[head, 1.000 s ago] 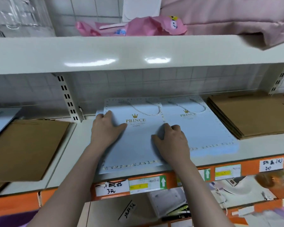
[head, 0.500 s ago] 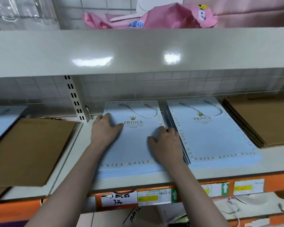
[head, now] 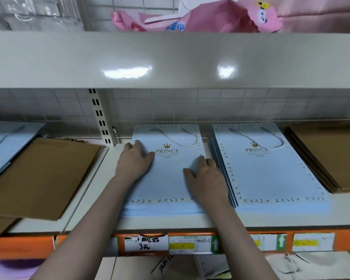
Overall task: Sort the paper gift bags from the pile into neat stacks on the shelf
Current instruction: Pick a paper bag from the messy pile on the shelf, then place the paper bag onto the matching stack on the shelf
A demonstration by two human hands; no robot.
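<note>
Both hands lie flat, fingers extended, on the top pale blue paper gift bag point(head: 171, 174) of a stack on the white shelf point(head: 93, 199): left hand point(head: 134, 162) by its left edge, right hand point(head: 205, 176) at its right edge. Gold print reads "PRINCE" under a crown, as on the neighbouring blue stack point(head: 265, 168). A handwritten white shelf-edge tag point(head: 146, 242) below is partly legible, showing "3".

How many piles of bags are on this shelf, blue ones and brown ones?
Blue piles: 3, the left blue pile, the middle blue pile under both hands, the right blue pile.
Brown piles: 2, the left brown pile, the right brown pile.
Total: 5.
</note>
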